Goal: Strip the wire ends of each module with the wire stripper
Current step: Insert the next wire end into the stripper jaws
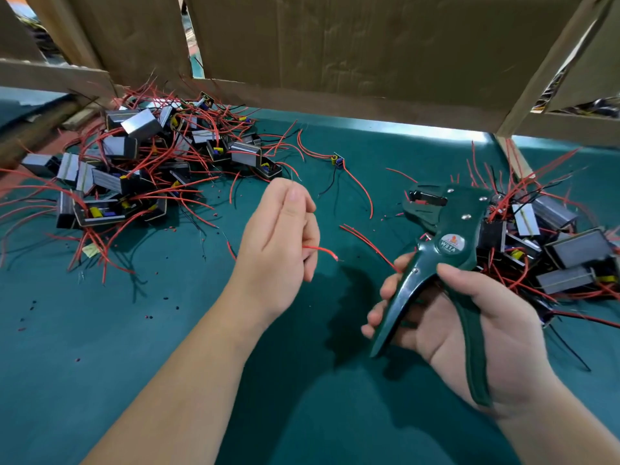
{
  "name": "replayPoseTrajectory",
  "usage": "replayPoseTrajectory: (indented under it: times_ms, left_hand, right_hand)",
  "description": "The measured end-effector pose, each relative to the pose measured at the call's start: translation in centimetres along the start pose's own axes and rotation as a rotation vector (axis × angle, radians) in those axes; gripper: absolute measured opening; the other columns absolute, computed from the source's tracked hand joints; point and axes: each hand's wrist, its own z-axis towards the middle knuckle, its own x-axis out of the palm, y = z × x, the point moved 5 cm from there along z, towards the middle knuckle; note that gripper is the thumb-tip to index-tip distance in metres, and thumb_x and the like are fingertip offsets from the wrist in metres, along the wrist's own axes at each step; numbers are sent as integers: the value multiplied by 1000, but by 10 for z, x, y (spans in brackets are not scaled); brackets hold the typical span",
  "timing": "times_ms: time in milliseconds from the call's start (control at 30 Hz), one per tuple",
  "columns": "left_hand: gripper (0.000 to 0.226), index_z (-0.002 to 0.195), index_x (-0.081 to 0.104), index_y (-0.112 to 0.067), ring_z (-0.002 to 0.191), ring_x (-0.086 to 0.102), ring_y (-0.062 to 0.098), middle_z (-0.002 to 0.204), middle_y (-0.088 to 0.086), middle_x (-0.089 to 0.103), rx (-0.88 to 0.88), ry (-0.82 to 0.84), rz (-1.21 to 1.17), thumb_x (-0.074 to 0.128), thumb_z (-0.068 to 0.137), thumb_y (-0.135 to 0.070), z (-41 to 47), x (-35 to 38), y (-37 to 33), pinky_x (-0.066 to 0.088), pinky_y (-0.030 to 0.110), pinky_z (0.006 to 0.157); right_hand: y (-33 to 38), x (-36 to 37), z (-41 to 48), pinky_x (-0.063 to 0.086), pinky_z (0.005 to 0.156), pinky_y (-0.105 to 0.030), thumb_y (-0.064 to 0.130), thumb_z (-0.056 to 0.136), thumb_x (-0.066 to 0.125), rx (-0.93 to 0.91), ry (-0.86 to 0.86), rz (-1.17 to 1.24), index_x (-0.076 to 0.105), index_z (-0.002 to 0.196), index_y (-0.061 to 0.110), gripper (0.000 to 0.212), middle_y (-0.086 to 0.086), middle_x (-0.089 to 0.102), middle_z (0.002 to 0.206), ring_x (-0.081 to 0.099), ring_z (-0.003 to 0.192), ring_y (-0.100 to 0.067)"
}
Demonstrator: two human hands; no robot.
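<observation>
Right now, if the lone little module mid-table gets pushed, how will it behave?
Probably very light: the lone module is a small bare board, uncased. Its curved leads trail across the mat, so it would likely pivot or snag, not slide straight.

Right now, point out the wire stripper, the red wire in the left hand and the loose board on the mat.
wire stripper (451,243): head view, round label at its pivot.
red wire (321,249): head view, exposed red insulation.
loose board (337,160): head view, yellow component.

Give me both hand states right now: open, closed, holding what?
Left hand: closed, fingers curled on a red wire.
Right hand: closed around the handles of the green wire stripper.
</observation>
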Motion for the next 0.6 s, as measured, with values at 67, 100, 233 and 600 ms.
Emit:
replayPoseTrajectory:
  times_ms: [67, 100, 233, 600]
  left_hand:
    - [21, 80, 36, -19, 39, 30, 18, 46, -7, 37, -65, 31, -14, 30, 94, -33, 0, 1, 4, 32, 24, 42]
    - [21, 78, 34, -20, 40, 31, 17, 48, -8, 38, -97, 51, -7, 31, 93, -34, -1, 3, 7, 32, 25, 43]
    - [24, 75, 37, -22, 40, 41, 12, 51, -9, 45, -127, 158, 167, 39, 93, -37, -3, 6, 12, 36, 24, 46]
    - [2, 78, 74, -22, 62, 49, 6, 68, -7, 52, 242, 17, 482, 74, 79, -20, 0, -2, -10, 34, 10, 60]
  right_hand:
    - [-2, -1, 0, 53, 66, -56, 32, 47, 87, 37, 0, -16, 66, 97, 3, 62, -24, 58, 83, 61, 70, -41]
    - [-4, 1, 0, 53, 67, -57, 32, 47, 87, 62, 17, -24, 65, 98, 2, 63, -25, 58, 83, 61, 70, -41]
    - [-11, 9, -2, 50, 69, -60, 30, 54, 85, 133, 106, -41, 64, 103, 0, 61, -28, 58, 86, 59, 71, -44]
    - [-7, 15, -8, 49, 70, -56, 28, 63, 80, 187, 241, -77, 63, 104, -1, 53, -30, 58, 85, 61, 72, -46]
